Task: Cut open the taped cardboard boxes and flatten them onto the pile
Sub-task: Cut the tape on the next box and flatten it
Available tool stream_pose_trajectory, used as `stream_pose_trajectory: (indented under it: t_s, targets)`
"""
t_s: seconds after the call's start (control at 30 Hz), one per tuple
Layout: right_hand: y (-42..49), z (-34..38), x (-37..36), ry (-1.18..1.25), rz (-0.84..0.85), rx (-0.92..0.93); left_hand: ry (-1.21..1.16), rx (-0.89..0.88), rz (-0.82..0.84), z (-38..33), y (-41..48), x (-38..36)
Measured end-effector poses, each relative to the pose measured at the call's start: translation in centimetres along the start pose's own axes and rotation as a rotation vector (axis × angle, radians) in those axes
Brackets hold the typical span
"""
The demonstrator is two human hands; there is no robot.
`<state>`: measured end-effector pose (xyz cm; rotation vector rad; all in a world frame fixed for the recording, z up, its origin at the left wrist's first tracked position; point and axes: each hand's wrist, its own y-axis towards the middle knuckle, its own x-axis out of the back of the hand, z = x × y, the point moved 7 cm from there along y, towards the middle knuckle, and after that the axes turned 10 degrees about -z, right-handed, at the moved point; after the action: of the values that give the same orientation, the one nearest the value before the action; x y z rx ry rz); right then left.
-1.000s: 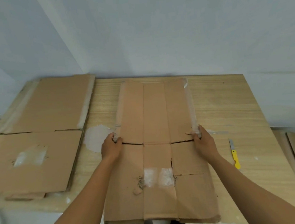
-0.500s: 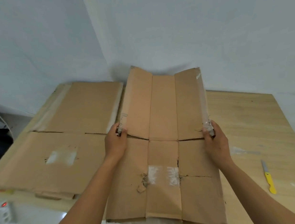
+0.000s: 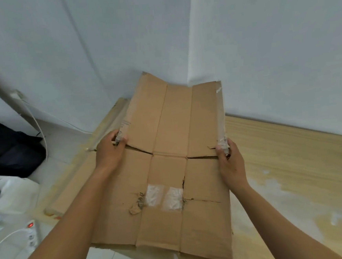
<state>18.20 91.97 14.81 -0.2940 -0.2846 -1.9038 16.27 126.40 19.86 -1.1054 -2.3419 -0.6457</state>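
My left hand (image 3: 111, 152) and right hand (image 3: 230, 163) pinch the taped side edges of the flattened box (image 3: 175, 170), lifted and tilted above the table (image 3: 281, 161). Cutting and flattening look done; I judge only laying it on the pile (image 3: 76, 183), at left, remains.

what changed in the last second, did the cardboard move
The flattened box, lying on the table a second ago, has been lifted and swung left; it now hangs tilted over the pile. The yellow knife has dropped out of view as the camera turned. Unchanged: the left hand and right hand still grip its taped side edges at the same spots.
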Motion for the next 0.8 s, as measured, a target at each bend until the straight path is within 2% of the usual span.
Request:
stream_pose_trajectory:
  t_s: [0.23, 0.5, 0.63, 0.73, 0.8]
  targets:
    - [-1.5, -0.2, -8.8, -0.071, 0.08, -0.065, 0.064, 0.04, 0.044, 6.9, 4.8, 1.6]
    - [-1.3, -2.8, -11.1, -0.219, 0.142, -0.162, 0.133, 0.102, 0.15, 12.3, 7.6, -1.8]
    - [-1.1, -3.3, -11.3, -0.417, 0.267, -0.099, 0.234, 0.097, 0.139, 13.0, 8.4, -2.2]
    - [-1.3, -2.4, -11.0, -0.669, 0.208, 0.11, 0.425, -0.096, 0.11, 11.4, 7.6, -3.0]
    - [-1.7, -1.5, -11.6, -0.763, 0.219, 0.237, 0.439, -0.229, 0.167, 10.0, 6.3, -4.6]
